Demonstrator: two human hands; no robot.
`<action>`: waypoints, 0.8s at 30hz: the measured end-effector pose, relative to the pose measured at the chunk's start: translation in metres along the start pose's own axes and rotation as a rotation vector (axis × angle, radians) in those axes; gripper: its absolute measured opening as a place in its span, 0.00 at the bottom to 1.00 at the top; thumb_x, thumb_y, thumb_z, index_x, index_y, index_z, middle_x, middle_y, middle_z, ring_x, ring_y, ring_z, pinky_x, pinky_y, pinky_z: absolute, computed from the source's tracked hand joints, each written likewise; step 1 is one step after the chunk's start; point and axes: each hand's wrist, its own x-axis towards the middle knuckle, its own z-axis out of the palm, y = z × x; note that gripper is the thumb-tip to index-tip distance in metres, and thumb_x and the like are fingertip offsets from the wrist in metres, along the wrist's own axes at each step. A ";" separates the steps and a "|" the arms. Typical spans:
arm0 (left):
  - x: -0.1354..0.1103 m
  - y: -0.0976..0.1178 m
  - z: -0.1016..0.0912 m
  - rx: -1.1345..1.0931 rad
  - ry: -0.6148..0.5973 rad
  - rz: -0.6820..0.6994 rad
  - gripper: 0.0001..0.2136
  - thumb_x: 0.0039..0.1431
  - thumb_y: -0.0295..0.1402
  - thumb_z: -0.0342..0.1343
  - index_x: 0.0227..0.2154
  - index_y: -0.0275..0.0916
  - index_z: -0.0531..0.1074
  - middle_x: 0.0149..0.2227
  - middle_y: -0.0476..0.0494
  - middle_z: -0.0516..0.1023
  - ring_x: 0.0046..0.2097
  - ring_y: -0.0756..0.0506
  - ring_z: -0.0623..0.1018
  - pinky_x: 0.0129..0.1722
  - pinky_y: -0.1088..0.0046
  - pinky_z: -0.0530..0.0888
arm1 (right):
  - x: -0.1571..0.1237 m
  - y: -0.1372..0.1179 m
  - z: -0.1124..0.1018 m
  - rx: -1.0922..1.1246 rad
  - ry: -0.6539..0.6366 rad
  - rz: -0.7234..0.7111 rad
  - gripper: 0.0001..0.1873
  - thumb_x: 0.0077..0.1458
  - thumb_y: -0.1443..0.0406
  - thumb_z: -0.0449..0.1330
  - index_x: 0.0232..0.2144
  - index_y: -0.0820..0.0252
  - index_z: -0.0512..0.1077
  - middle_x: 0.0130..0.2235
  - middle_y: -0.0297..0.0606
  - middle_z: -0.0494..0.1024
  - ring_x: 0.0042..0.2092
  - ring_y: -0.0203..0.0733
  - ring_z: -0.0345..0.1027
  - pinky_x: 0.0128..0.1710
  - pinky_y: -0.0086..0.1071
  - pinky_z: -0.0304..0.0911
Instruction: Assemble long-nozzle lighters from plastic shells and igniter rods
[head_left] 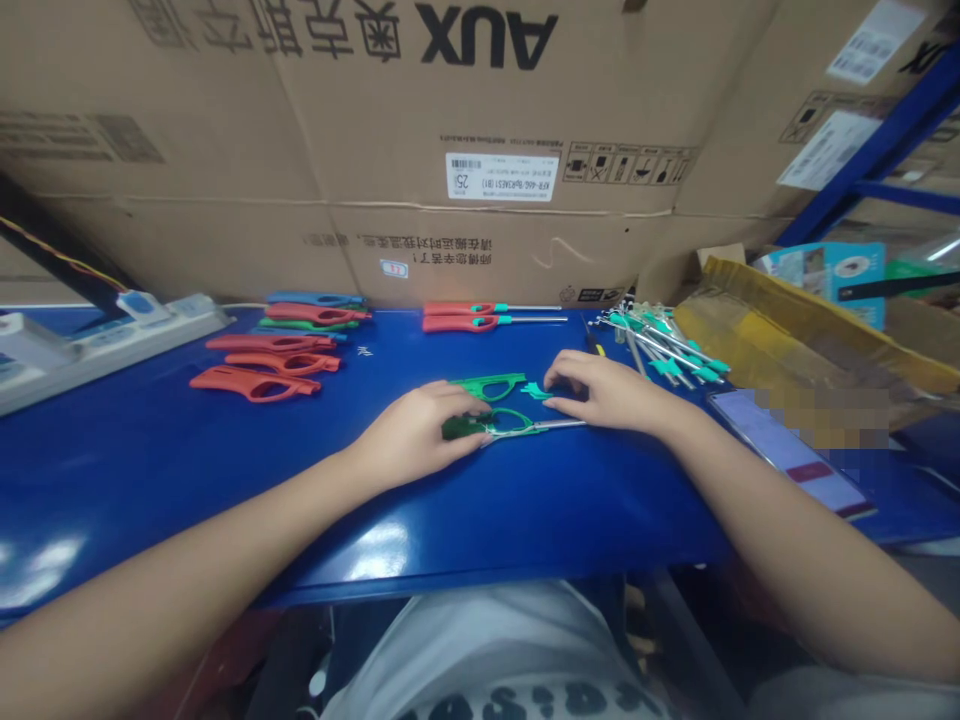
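**A:** Left hand (412, 435) closed over a green lighter (459, 428), mid-table on the blue bench (315, 520)!

**B:** And the right hand (607, 392)?

**A:** Open, fingers just beside a teal piece (535, 391). Behind, a cardboard carton (225, 130) reads AUX (upside down), its white label (499, 176) showing 25.

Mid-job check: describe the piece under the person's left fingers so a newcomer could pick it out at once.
On the blue workbench below the AUX carton, look to the middle. Under the left hand lies a green utility lighter with a steel tube pointing right. Unlike the bare green grip just beyond it, it has a tube.
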 end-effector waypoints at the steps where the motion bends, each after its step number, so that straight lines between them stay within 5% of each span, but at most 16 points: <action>1: 0.000 0.000 0.000 -0.001 0.000 -0.001 0.13 0.64 0.39 0.61 0.47 0.40 0.79 0.46 0.42 0.83 0.49 0.41 0.80 0.51 0.63 0.76 | 0.000 0.000 0.001 0.011 0.006 0.002 0.10 0.61 0.59 0.62 0.40 0.57 0.74 0.42 0.39 0.76 0.36 0.39 0.67 0.36 0.32 0.61; 11: 0.000 0.002 0.000 -0.021 -0.016 -0.020 0.13 0.62 0.37 0.64 0.47 0.39 0.79 0.46 0.42 0.83 0.49 0.40 0.80 0.50 0.63 0.76 | 0.002 -0.013 0.001 0.212 0.021 0.013 0.07 0.60 0.62 0.63 0.34 0.60 0.76 0.27 0.33 0.75 0.27 0.35 0.66 0.30 0.28 0.60; 24: 0.001 0.004 0.001 -0.039 -0.016 -0.038 0.09 0.61 0.36 0.64 0.42 0.38 0.79 0.43 0.42 0.82 0.46 0.41 0.81 0.48 0.64 0.76 | 0.001 -0.016 0.008 0.193 0.065 -0.197 0.07 0.64 0.66 0.60 0.36 0.62 0.79 0.37 0.42 0.80 0.39 0.41 0.75 0.42 0.35 0.69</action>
